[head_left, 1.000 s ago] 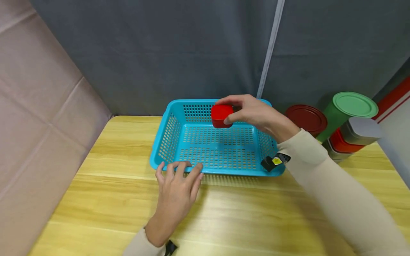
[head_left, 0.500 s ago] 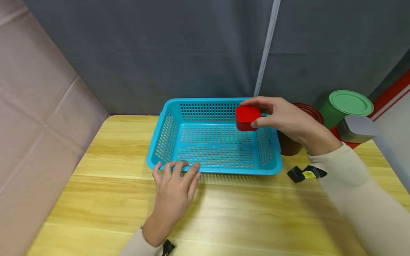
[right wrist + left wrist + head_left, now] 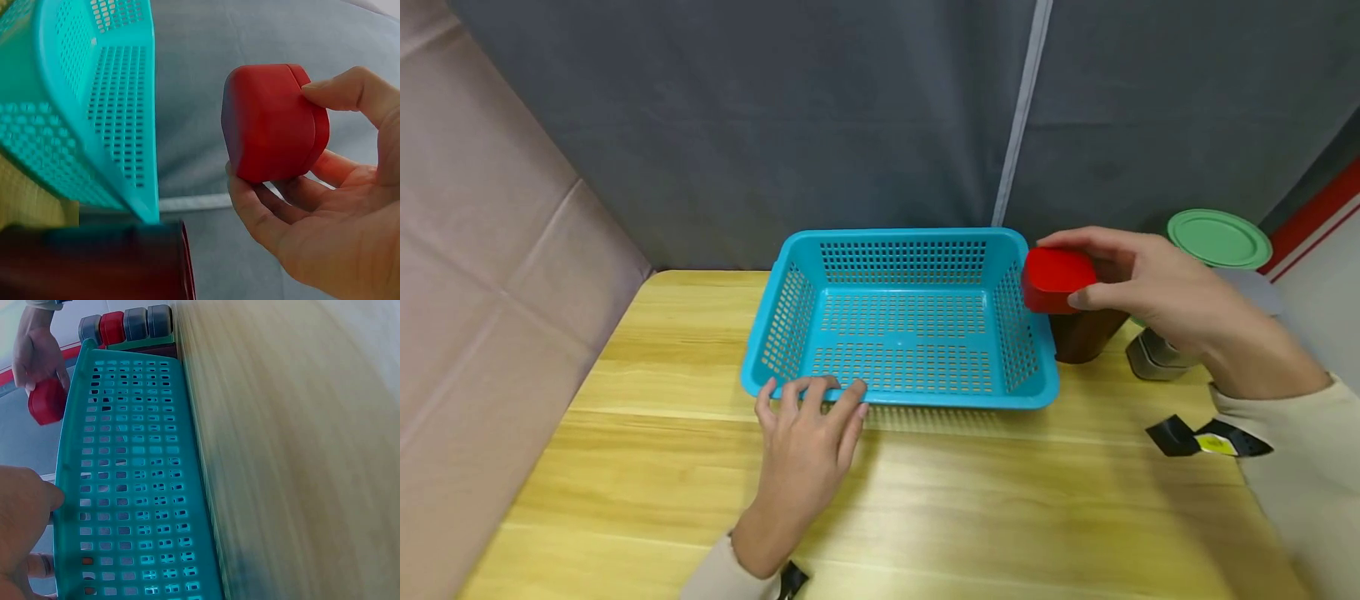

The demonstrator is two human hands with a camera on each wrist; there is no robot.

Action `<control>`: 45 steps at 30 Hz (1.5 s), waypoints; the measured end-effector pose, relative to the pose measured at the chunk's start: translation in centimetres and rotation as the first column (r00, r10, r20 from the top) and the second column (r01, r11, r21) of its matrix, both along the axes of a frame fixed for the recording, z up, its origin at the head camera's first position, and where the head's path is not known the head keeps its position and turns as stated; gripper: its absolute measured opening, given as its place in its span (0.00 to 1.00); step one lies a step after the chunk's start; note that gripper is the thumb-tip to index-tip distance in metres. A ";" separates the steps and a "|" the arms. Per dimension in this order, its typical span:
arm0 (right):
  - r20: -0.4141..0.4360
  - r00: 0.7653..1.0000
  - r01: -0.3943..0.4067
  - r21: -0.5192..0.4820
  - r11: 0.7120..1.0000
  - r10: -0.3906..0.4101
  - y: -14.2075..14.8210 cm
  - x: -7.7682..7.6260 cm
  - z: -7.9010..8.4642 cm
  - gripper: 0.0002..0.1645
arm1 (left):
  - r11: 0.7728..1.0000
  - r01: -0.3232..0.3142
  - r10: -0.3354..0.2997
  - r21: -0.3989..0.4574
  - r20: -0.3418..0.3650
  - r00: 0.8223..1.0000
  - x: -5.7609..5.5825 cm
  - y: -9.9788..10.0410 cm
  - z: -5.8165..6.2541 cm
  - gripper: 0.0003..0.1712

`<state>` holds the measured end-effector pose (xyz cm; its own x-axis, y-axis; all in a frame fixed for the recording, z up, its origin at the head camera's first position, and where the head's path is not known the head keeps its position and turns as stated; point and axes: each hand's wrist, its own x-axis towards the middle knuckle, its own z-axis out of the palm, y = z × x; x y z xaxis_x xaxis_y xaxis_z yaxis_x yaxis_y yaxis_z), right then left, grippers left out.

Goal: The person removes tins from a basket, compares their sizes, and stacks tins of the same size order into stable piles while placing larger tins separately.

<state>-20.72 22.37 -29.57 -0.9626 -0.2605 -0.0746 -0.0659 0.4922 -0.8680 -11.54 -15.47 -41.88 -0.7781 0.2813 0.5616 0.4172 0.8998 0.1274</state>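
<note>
My right hand (image 3: 1172, 292) holds a small red lidded box (image 3: 1058, 279) between thumb and fingers, over the right rim of a blue plastic basket (image 3: 898, 398). In the right wrist view the red box (image 3: 272, 125) shows its lid seam near the thumb, and the basket (image 3: 122, 100) stands apart from it. My left hand (image 3: 808, 458) rests its fingertips on the basket's near rim, left of the middle. The left wrist view shows that hand (image 3: 25, 525) at the rim of the basket (image 3: 134, 456). Inside the basket only its slotted floor shows.
A dark red canister (image 3: 1082, 335) stands right beside the basket, partly behind my right hand. Further right are a green-lidded canister (image 3: 1219, 238) and grey boxes (image 3: 1153, 354), partly covered by the hand. A grey curtain (image 3: 775, 125) hangs behind the wooden table (image 3: 940, 508).
My right hand has carried the red box rightward, from above the basket's middle to its right rim, near the dark red canister. The left hand stays on the near rim.
</note>
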 end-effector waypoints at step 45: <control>-0.305 0.952 -0.156 -0.523 0.838 -0.013 17.5 -0.2 -5.1 0.51 | 1.000 0.015 -0.015 0.011 -0.052 0.999 -0.2 -0.2 -0.4 0.23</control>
